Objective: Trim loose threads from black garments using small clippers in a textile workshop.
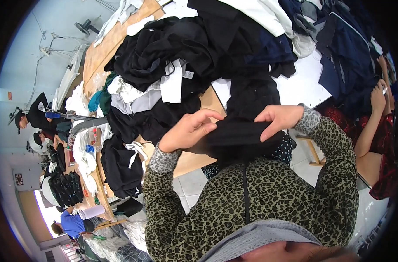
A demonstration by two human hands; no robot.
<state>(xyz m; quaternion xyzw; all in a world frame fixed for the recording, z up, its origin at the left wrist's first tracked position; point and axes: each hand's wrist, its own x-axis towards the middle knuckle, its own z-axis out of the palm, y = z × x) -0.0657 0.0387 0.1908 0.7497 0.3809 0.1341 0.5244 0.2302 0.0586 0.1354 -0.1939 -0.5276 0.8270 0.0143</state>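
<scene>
A black garment [240, 139] is stretched between my two hands, close in front of my body; its surface is smeared by motion. My left hand [185, 131] pinches its left end between thumb and fingers. At the other end, my right hand [277, 121] grips it with the thumb on top and the fingers partly hidden behind the cloth. More black cloth [253, 94] runs from beyond my hands to the pile; whether it is the same piece I cannot tell.
Heaped black garments [164, 50] cover the wooden table [103, 59], with a white piece [171, 85] among them. Navy garments [345, 41] lie at the far right. A co-worker's hand [377, 97] is at the right; a person in blue [74, 222] is at the far left.
</scene>
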